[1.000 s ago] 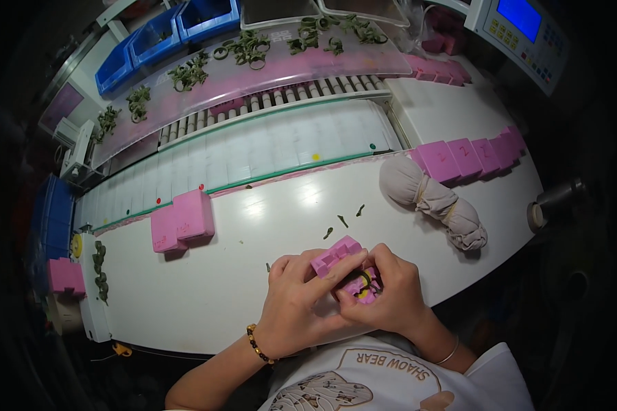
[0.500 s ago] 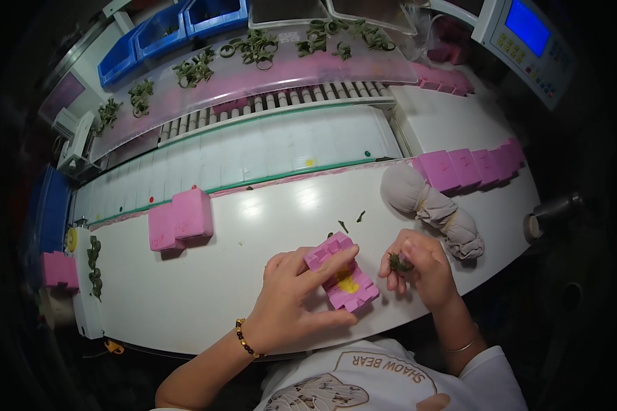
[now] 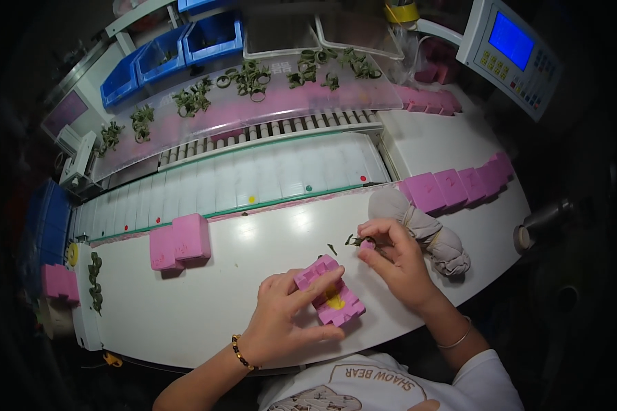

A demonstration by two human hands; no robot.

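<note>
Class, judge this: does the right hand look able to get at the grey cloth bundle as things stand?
Probably yes: the right hand is beside the grey cloth bundle, with nothing visible between them, though it holds a dark green piece.

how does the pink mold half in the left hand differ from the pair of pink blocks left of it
The pink mold half is in the left hand; the pair of pink blocks rests on the white table. The mold half shows a notched face with yellow inside; the blocks show flatter faces with red marks. Both are pink.
</note>
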